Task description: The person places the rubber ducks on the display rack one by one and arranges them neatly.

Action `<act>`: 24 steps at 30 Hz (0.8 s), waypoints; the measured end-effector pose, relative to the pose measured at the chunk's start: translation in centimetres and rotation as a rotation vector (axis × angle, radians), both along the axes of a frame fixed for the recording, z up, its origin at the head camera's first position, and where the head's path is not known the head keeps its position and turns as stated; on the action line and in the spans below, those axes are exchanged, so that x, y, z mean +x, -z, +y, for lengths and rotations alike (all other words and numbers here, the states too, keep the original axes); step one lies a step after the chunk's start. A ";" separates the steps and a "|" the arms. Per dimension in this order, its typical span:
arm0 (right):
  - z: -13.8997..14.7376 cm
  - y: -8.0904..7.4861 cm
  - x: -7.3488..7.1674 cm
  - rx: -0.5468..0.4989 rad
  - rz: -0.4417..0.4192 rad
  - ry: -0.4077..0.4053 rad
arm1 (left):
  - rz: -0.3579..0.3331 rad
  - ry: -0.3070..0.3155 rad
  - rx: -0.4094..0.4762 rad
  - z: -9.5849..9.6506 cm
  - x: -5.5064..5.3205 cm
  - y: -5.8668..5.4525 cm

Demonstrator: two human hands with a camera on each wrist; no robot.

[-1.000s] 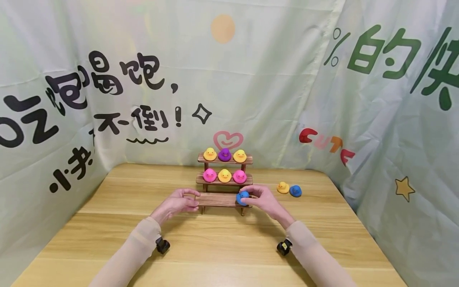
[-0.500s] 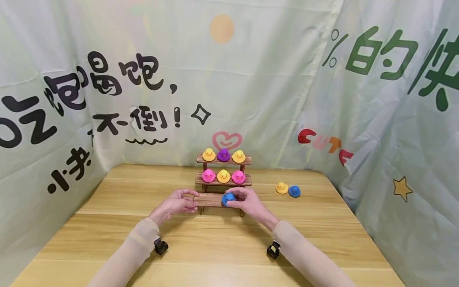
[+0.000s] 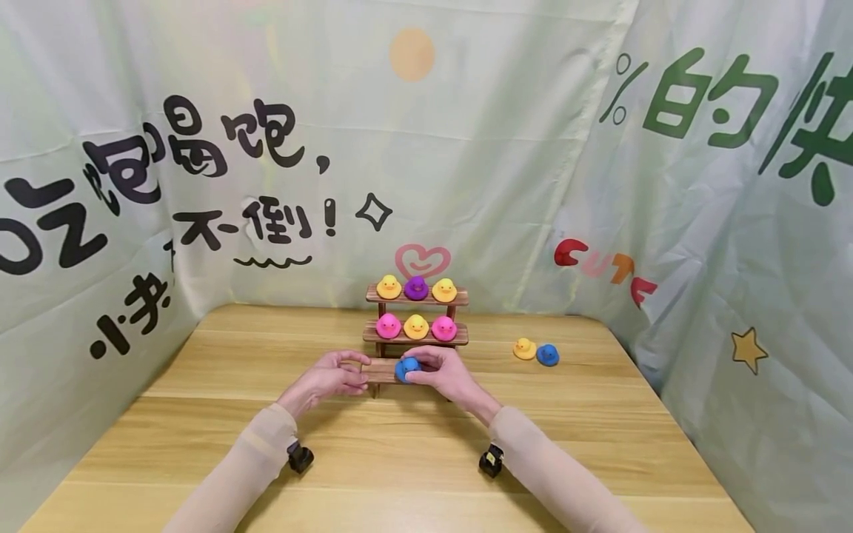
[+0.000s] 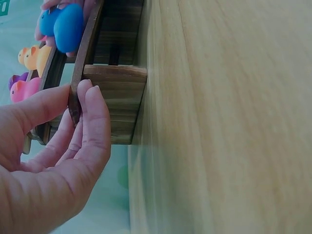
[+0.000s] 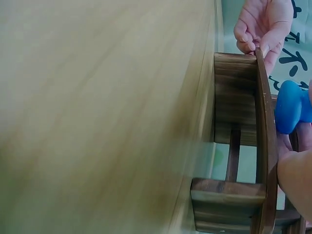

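Note:
A blue rubber duck (image 3: 405, 367) is at the middle of the lowest tier of a small wooden stepped shelf (image 3: 380, 369). My right hand (image 3: 448, 371) holds this duck between thumb and fingers from the right. At the left end of the same tier, my left hand (image 3: 326, 377) pinches the board's edge, as the left wrist view shows with thumb above and fingertips (image 4: 95, 97) below. On the middle tier sit a pink duck (image 3: 389, 326), a yellow duck (image 3: 416, 326) and another pink duck (image 3: 443, 327). The top tier carries a purple duck (image 3: 416, 287) between two yellow ones.
Right of the shelf, a loose yellow duck (image 3: 524, 349) and a second blue duck (image 3: 548, 355) lie side by side on the wooden table (image 3: 400, 459). Printed cloth (image 3: 493, 185) hangs behind and along both sides.
My right hand has moved the blue duck leftward along the lowest tier, from its right end to the middle. The left hand has kept its grip on the board.

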State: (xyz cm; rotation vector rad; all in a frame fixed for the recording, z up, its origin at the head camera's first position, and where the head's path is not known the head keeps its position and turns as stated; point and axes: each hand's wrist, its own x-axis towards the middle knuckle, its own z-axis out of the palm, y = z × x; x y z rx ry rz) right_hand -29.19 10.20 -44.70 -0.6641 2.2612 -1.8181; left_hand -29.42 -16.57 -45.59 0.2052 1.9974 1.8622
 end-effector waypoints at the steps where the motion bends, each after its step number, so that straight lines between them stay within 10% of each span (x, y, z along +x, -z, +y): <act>1: -0.2 0.0 0.0 -0.008 -0.001 0.002 | 0.000 0.000 -0.001 0.0 0.0 0.0; 16: -3.1 0.2 -0.5 -0.027 0.032 -0.025 | -0.014 -0.006 -0.013 0.0 -0.1 0.0; 24: -3.6 -2.3 1.5 -0.020 0.066 -0.029 | -0.013 -0.006 -0.022 0.1 -0.2 -0.1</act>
